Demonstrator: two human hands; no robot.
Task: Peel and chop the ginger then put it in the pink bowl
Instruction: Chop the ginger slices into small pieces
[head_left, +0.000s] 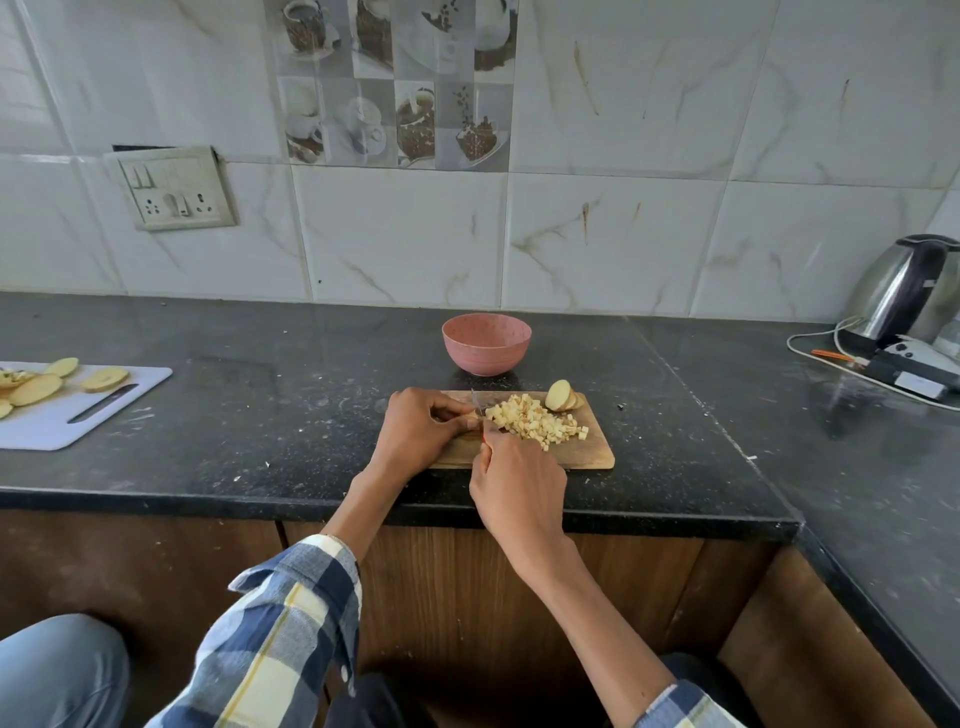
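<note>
The right hand (517, 483) grips one knife (479, 406); the left hand (421, 431) pinches ginger (470, 415) at its blade. Right: one diced pile (535, 421), three slices (563, 397). Beyond: one pink bowl (487, 344).

Single head view only, no second view to overlap with. Worn at head height, looking forward and down, wide-angle with bent edges. Centred on left hand (422, 426) and right hand (514, 486) over the chopping board (597, 452), at arm's reach from the lens. Beyond the hands: pink bowl (487, 343), then tiled wall (623, 234) filling the upper half. Below the hands: forearms, checked sleeve (280, 634), cabinet front (156, 561).
</note>
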